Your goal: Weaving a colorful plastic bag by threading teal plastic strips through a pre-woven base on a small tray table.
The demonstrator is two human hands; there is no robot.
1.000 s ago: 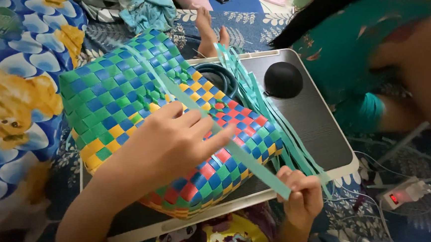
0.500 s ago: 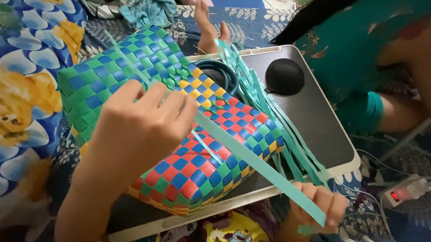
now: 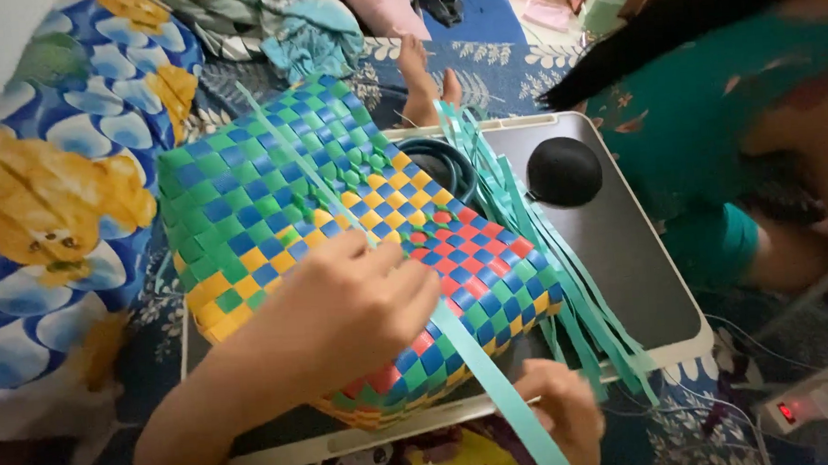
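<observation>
My left hand lies palm-down and loosely spread on the woven plastic basket, fingers curled against the checkered weave where a teal strip comes out of it; the hand presses rather than grasps. The basket, plaited in green, blue, yellow and red bands, rests tilted on a grey lap tray, its long side running from upper left to lower right. My right hand sits just below the basket's near edge, closed around the same strip, which slants down and toward me from the weave. The strip's long axis runs diagonally between the two hands, the left at its root, the right nearer its free end. A fringe of loose teal strips hangs off the basket's right side. Beyond it on the tray are a black round object and a dark coil. A person in a teal shirt sits opposite.
</observation>
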